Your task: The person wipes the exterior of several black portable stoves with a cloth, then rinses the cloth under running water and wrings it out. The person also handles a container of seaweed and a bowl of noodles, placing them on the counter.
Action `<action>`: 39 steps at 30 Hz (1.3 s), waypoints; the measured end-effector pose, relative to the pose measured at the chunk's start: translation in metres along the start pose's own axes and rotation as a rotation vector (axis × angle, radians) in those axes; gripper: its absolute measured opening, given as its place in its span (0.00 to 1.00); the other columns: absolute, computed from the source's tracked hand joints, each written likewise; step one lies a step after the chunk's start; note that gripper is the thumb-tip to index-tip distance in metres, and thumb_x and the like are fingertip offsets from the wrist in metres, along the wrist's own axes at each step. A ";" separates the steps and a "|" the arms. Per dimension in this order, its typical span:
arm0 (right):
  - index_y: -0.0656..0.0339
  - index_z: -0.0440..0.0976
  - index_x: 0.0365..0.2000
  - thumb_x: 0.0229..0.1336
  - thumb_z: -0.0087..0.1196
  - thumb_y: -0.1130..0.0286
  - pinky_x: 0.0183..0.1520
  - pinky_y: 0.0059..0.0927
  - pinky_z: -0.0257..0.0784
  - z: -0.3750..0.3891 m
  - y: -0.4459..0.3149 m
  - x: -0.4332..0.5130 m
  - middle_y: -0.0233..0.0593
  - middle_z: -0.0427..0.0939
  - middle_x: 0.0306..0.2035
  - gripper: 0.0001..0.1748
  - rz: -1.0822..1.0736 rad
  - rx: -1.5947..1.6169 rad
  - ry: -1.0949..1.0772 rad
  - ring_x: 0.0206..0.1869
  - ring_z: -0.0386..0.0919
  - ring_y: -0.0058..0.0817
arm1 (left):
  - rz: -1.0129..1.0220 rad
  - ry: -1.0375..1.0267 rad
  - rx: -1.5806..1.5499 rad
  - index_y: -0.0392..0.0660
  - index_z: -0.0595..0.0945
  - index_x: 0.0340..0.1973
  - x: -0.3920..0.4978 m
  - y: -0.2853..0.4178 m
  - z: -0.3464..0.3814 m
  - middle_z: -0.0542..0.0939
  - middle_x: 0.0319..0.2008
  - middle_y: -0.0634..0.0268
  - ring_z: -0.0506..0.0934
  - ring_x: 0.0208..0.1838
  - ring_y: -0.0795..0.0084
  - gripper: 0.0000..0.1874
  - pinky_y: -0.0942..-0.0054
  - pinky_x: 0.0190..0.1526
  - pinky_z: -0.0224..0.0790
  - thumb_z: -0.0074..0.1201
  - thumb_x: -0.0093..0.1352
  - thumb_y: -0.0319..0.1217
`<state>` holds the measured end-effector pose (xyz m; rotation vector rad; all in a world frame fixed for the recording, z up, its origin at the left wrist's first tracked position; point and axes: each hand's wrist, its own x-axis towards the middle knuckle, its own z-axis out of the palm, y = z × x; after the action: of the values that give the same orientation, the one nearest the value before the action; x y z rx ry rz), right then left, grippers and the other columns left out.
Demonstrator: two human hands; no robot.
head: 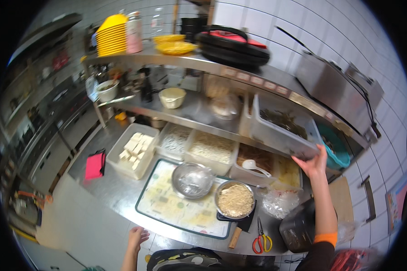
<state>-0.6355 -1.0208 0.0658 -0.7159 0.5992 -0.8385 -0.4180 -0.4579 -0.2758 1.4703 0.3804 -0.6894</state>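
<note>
My right hand grips the near right corner of a translucent plastic bin, which sits tilted at the middle shelf. Dark green strips, perhaps seaweed, lie inside it. My left hand hangs before the counter's front edge, its fingers loosely curled around nothing. Between the hands, a patterned tray with a dark green rim carries a steel bowl with clear plastic film in it. At the tray's right, a second steel bowl heaped with pale noodle-like shreds rests on a black base, seemingly a scale.
Plastic bins hold tofu blocks, white strands and pale shreds. A white scoop lies in another bin. A cleaver and scissors lie near the front edge. A teal basket stands right of my right hand.
</note>
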 end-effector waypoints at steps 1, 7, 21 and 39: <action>0.56 0.50 0.59 0.44 0.54 0.53 0.61 0.65 0.53 0.005 0.009 -0.016 0.53 0.52 0.60 0.43 -0.011 -0.011 -0.049 0.61 0.56 0.52 | -0.005 -0.002 0.008 0.38 0.72 0.39 -0.001 0.001 -0.006 0.77 0.30 0.55 0.80 0.32 0.60 0.10 0.64 0.34 0.77 0.47 0.65 0.30; 0.52 0.53 0.58 0.43 0.52 0.52 0.59 0.68 0.51 0.047 0.094 -0.104 0.53 0.50 0.62 0.40 0.082 0.012 0.016 0.63 0.50 0.61 | 0.067 -0.096 0.049 0.41 0.73 0.40 -0.007 0.017 -0.088 0.79 0.33 0.57 0.80 0.33 0.65 0.08 0.69 0.34 0.76 0.44 0.67 0.29; 0.60 0.55 0.60 0.44 0.41 0.59 0.52 0.66 0.64 0.218 0.418 -0.264 0.51 0.58 0.62 0.39 0.534 0.017 -0.378 0.59 0.63 0.54 | 0.315 0.136 -0.064 0.41 0.75 0.43 -0.055 0.131 -0.351 0.79 0.34 0.61 0.79 0.38 0.72 0.11 0.73 0.40 0.72 0.47 0.69 0.33; 0.70 0.52 0.61 0.35 0.50 0.63 0.65 0.43 0.55 0.664 0.805 -0.310 0.54 0.57 0.62 0.48 0.811 -0.051 -1.046 0.63 0.59 0.45 | 0.595 0.153 -0.298 0.39 0.46 0.67 0.004 0.348 -0.601 0.65 0.57 0.52 0.69 0.56 0.60 0.54 0.63 0.56 0.60 0.59 0.58 0.54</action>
<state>0.0342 -0.1753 -0.0780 -0.7586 -0.0759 0.3392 -0.0916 0.1166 -0.0633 1.2612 0.1371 -0.0404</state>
